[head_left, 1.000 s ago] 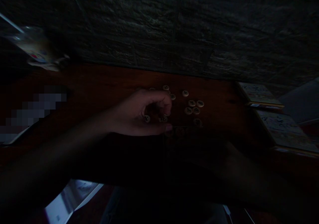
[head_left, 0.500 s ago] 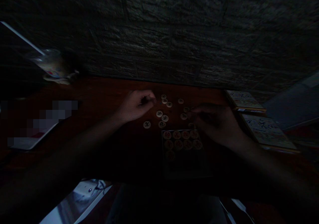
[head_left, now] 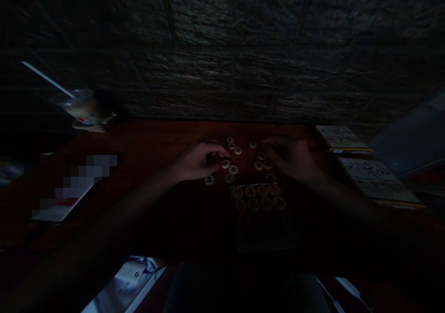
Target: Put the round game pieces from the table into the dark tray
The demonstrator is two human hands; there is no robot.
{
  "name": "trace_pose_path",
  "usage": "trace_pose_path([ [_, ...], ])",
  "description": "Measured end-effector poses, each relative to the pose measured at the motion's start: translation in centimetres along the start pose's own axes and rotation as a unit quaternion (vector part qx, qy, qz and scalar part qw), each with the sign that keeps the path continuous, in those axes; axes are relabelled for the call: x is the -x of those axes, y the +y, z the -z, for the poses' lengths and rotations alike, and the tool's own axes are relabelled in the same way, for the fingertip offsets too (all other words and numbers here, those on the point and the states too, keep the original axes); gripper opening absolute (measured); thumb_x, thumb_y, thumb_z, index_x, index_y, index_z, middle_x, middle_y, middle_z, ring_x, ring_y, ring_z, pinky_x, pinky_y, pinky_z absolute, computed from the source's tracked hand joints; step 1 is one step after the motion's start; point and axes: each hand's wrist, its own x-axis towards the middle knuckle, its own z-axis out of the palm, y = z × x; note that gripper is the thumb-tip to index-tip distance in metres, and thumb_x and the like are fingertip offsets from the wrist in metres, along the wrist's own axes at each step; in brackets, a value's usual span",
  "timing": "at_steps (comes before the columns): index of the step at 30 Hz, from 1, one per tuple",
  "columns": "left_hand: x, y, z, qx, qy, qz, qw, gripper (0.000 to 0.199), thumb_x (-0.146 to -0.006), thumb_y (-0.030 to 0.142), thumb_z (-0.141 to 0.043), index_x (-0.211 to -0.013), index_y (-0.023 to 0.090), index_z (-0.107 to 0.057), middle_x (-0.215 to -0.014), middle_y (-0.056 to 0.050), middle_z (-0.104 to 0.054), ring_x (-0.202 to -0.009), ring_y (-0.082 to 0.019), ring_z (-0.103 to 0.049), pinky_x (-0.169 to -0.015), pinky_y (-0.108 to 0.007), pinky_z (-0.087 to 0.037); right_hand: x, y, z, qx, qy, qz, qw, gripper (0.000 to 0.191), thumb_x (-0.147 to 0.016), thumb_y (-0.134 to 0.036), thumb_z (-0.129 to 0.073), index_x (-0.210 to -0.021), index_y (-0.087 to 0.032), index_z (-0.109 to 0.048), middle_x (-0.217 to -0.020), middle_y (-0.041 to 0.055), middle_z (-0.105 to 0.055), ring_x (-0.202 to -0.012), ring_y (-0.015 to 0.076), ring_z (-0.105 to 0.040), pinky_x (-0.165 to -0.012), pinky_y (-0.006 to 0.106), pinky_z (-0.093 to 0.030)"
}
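In the dim light, several round Chinese chess pieces (head_left: 233,169) with dark characters lie loose on the wooden table. My left hand (head_left: 201,161) curves at their left side; its index finger and thumb are apart, beside a piece (head_left: 225,163). On the right, my right hand (head_left: 294,157) reaches over the pieces with finger and thumb spread, close to another piece (head_left: 262,156). Its lower fingers are in shadow. Nearer to me sits a shallow box (head_left: 266,245) holding rows of red-marked pieces (head_left: 250,191); its front part is too dark to make out.
Two flat printed boxes (head_left: 378,178) lie at the right. A plastic cup with a straw (head_left: 83,109) stands at the back left, and a phone-like flat device (head_left: 66,206) lies at the left. A stone-textured wall (head_left: 215,67) closes off the back.
My left hand has moved right to the dark-marked pieces. My right hand has shifted back slightly, uncovering more pieces beneath its fingers. The whole view has tilted a little.
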Motion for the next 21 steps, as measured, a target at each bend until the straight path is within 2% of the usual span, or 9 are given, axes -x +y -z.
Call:
trace_pose_path([
  [4, -0.06, 0.02, 0.02, -0.035, -0.046, -0.023, 0.998, 0.036, -0.093, 0.022, -0.068, -0.127, 0.024, -0.078, -0.119, -0.010, -0.075, -0.103, -0.022, -0.072, -0.088, -0.035, -0.054, 0.02, 0.24, 0.47, 0.003, 0.007, 0.000, 1.000, 0.025, -0.095, -0.024, -0.064, -0.109, -0.015, -0.083, -0.103, 0.0103, -0.085, -0.087, 0.0236, -0.081, -0.076, 0.033, -0.061],
  [8, -0.01, -0.36, 0.12, -0.051, -0.058, -0.029, 0.997, 0.027, -0.099, 0.036, -0.069, -0.120, 0.024, -0.080, -0.122, -0.010, -0.073, -0.113, -0.025, -0.069, -0.097, -0.037, -0.052, -0.18, 0.32, 0.38, -0.006, -0.006, 0.002, 1.000, 0.025, -0.096, -0.025, -0.064, -0.109, -0.016, -0.084, -0.105, 0.0104, -0.085, -0.089, 0.0238, -0.081, -0.077, 0.033, -0.060],
  [10, 0.08, -0.49, 0.14, -0.055, -0.056, -0.018, 0.997, 0.025, -0.098, 0.041, -0.071, -0.114, 0.024, -0.079, -0.113, -0.008, -0.074, -0.105, -0.023, -0.070, -0.091, -0.034, -0.051, -0.10, 0.48, 0.26, -0.008, -0.005, -0.003, 1.000, 0.026, -0.096, -0.026, -0.064, -0.110, -0.017, -0.084, -0.106, 0.0096, -0.085, -0.089, 0.0232, -0.080, -0.078, 0.032, -0.059],
  [13, 0.20, -0.46, 0.07, -0.029, -0.045, 0.037, 0.998, 0.021, -0.096, 0.042, -0.072, -0.104, 0.022, -0.075, -0.093, -0.003, -0.073, -0.084, -0.019, -0.067, -0.074, -0.028, -0.049, -0.01, 0.66, 0.22, -0.002, -0.006, -0.015, 1.000, 0.027, -0.094, -0.025, -0.065, -0.112, -0.016, -0.083, -0.104, 0.0086, -0.085, -0.085, 0.0218, -0.079, -0.076, 0.031, -0.058],
  [16, 0.18, -0.28, -0.10, 0.013, -0.004, 0.074, 0.997, 0.019, -0.093, 0.040, -0.075, -0.096, 0.021, -0.074, -0.086, -0.002, -0.073, -0.077, -0.018, -0.066, -0.069, -0.027, -0.048, -0.05, 0.60, 0.32, -0.005, -0.003, -0.018, 1.000, 0.027, -0.094, -0.023, -0.064, -0.112, -0.017, -0.083, -0.104, 0.0079, -0.085, -0.085, 0.0215, -0.079, -0.077, 0.031, -0.057],
  [21, -0.01, 0.40, -0.11, 0.074, 0.137, 0.106, 0.982, 0.029, -0.087, 0.041, -0.084, -0.109, 0.023, -0.083, -0.094, -0.006, -0.081, -0.083, -0.020, -0.072, -0.078, -0.030, -0.055, -0.17, 0.25, 0.30, -0.029, 0.003, -0.012, 1.000, 0.025, -0.094, -0.022, -0.064, -0.109, -0.016, -0.084, -0.105, 0.0091, -0.086, -0.088, 0.0225, -0.080, -0.078, 0.032, -0.058],
])
